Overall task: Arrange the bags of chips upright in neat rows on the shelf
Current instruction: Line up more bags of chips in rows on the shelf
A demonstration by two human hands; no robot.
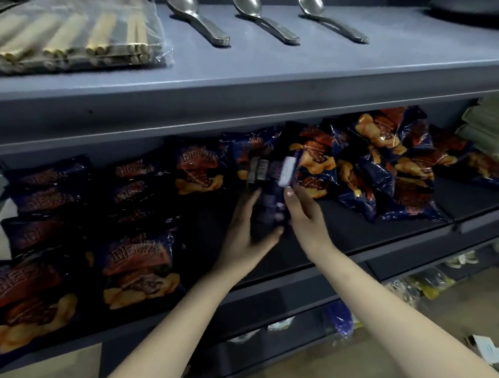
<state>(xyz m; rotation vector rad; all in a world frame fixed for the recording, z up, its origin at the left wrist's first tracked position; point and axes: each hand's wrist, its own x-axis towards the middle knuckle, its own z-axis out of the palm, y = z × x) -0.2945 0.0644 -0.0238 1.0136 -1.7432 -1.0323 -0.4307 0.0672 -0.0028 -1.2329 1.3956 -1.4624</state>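
Left hand (243, 237), right hand (305, 218) — both grasping chip bag (270, 177) over shelf (356, 233).

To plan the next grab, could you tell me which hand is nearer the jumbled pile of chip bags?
Right. The right hand sits close beside the jumbled pile, at its left edge; the left hand is farther left, across the held bag.

Glossy plastic chip bags (141, 264); shiny metal spoons (194, 13); shelf (279, 71) seemingly matt painted metal.
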